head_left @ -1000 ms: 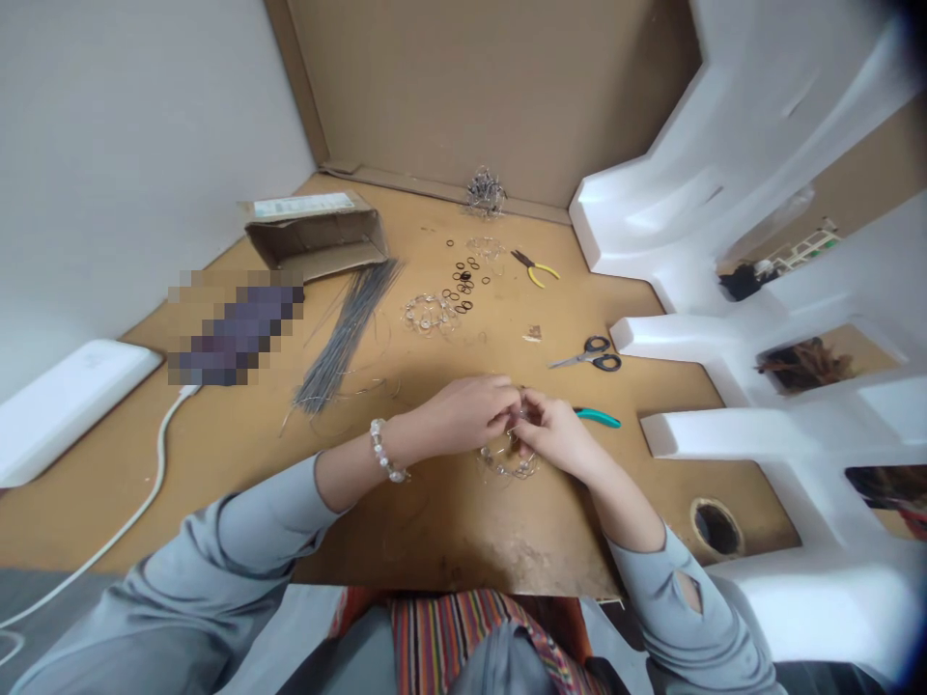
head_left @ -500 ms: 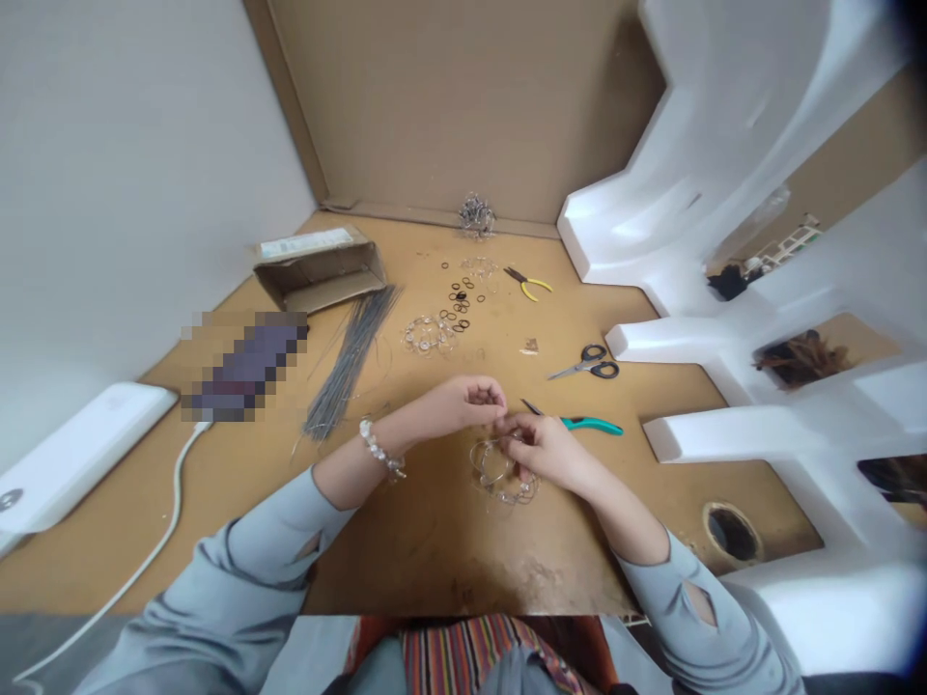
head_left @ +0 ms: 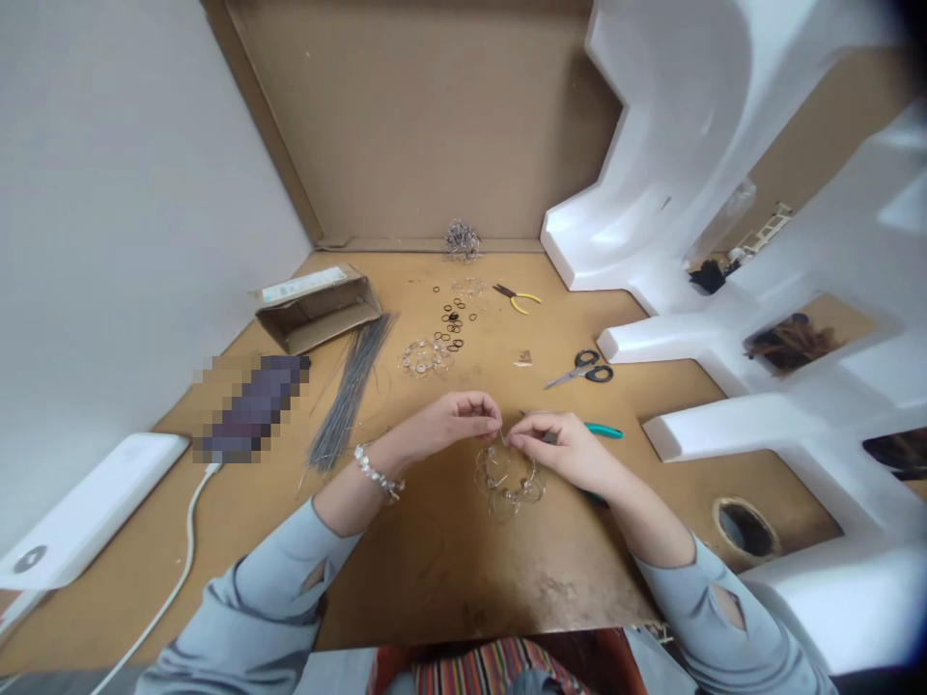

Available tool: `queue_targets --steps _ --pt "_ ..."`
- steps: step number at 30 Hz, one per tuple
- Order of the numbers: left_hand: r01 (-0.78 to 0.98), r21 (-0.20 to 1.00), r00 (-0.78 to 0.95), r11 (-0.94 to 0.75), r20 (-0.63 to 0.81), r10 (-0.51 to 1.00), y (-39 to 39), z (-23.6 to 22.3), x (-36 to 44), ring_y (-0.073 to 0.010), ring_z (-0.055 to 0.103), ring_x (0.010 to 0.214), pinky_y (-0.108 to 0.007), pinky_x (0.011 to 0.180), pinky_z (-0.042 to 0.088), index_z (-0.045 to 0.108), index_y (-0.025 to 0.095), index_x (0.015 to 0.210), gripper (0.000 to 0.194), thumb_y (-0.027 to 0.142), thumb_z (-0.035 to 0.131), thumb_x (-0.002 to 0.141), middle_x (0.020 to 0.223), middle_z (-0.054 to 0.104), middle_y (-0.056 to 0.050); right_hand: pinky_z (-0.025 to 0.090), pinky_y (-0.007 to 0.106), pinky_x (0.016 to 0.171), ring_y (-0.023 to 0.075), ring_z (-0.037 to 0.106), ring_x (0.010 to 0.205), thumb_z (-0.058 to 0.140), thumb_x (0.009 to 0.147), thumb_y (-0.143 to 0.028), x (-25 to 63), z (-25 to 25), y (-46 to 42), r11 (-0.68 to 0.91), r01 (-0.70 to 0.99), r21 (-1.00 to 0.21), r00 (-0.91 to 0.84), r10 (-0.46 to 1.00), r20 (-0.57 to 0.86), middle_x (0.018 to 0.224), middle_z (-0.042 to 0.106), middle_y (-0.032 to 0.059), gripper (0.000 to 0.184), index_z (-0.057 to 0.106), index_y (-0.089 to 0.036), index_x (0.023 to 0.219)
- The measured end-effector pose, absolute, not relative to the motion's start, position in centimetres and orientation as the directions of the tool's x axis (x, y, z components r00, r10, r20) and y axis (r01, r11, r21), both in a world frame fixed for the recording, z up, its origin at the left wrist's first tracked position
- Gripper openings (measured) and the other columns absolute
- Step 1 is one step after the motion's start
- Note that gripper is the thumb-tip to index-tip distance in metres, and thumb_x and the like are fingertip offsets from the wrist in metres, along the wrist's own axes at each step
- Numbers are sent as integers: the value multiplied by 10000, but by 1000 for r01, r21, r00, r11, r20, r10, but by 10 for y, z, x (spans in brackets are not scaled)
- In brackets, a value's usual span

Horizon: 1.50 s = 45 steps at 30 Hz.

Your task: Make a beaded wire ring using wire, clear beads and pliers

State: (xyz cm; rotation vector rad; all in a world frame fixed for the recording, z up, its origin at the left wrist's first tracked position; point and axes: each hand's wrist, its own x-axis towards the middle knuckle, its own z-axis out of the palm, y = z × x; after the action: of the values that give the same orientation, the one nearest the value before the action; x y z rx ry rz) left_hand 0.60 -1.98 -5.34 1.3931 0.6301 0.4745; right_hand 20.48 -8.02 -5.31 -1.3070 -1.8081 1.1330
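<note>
Beaded ring [head_left: 511, 494]: clock's centre, just on the near side of the hands
Thin wire [head_left: 502, 434]: at 12, between left hand [head_left: 499, 426] and right hand [head_left: 510, 440]
Scissors [head_left: 581, 369]: at 1
Cutting tool [head_left: 603, 430]: at 2, partly behind right hand
Table hole [head_left: 745, 528]: at 3
Power bank [head_left: 94, 507]: at 9
Wire bundle [head_left: 348, 401]: at 10, before the open box [head_left: 319, 314]
Second beaded ring [head_left: 424, 358]: at 11, right of wire bundle
Small rings [head_left: 453, 328]: between 11 and 12
Pliers [head_left: 517, 297]: at 12, right of small rings
Wire tangle [head_left: 462, 239]: near 12, at the table's [head_left: 435, 579] far edge
</note>
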Motion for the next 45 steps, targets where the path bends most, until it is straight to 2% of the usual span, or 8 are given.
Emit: queue_targets --steps 5,11,22,28,30,34,40,45 --pt "120 992 781 46 -123 612 -22 -55 8 -95 492 688 -231 677 391 572 138 830 200 332 609 798 745 551 11 392 222 536 95 492 562 603 753 -338 202 -56 -81 8 320 -947 -336 936 -105 649 622 -2 203 675 -149 773" --pt "182 977 789 -109 -79 609 -27 -51 10 -107 468 685 -235 642 384 564 142 839 222 363 552 832 750 535 3 394 221 530 97 497 547 612 731 -326 201 -60 -81 -10 326 -945 -339 932 -127 610 613 -9 183 669 -153 716" --pt "190 972 799 -139 -71 597 -29 -45 10 -105 466 666 -229 626 390 556 141 822 222 362 548 832 714 523 11 410 226 555 105 521 571 593 760 -324 204 -57 -81 19 332 -943 -400 908 -123 659 650 6 203 697 -151 780" --pt "213 964 779 -160 -69 623 -31 -47 12 -102 468 657 -225 621 387 546 142 824 215 356 540 841 721 528 11 359 202 508 86 454 545 555 765 -255 202 -57 -83 167 450 -877 -364 931 -10 618 568 -13 146 653 -160 712" --pt "189 968 763 -167 -37 646 -32 -48 13 -110 493 683 -236 649 402 533 143 823 213 355 528 849 739 542 3 343 199 499 81 434 534 544 767 -247 202 -57 -83 172 453 -875 -338 941 10 606 544 -21 141 638 -162 706" --pt "91 984 725 -153 40 688 -35 -49 15 -126 538 742 -265 713 435 510 143 845 190 332 508 867 768 556 -12 329 208 485 82 410 510 552 777 -309 202 -57 -81 92 384 -919 -276 961 -19 566 513 -30 177 632 -157 731" --pt "59 978 668 -199 109 736 -37 -49 15 -123 531 756 -264 724 439 516 145 862 177 321 501 880 790 550 -13 402 236 511 92 469 501 603 748 -394 200 -57 -80 -39 223 -974 -195 977 -83 593 567 -14 242 632 -154 748" --pt "99 941 688 -324 170 705 -31 -48 13 -132 519 814 -278 783 422 561 145 840 159 296 523 872 851 543 -31 449 235 555 97 536 557 599 776 -439 205 -54 -78 -107 145 -984 -292 945 -146 704 656 32 305 677 -145 790"
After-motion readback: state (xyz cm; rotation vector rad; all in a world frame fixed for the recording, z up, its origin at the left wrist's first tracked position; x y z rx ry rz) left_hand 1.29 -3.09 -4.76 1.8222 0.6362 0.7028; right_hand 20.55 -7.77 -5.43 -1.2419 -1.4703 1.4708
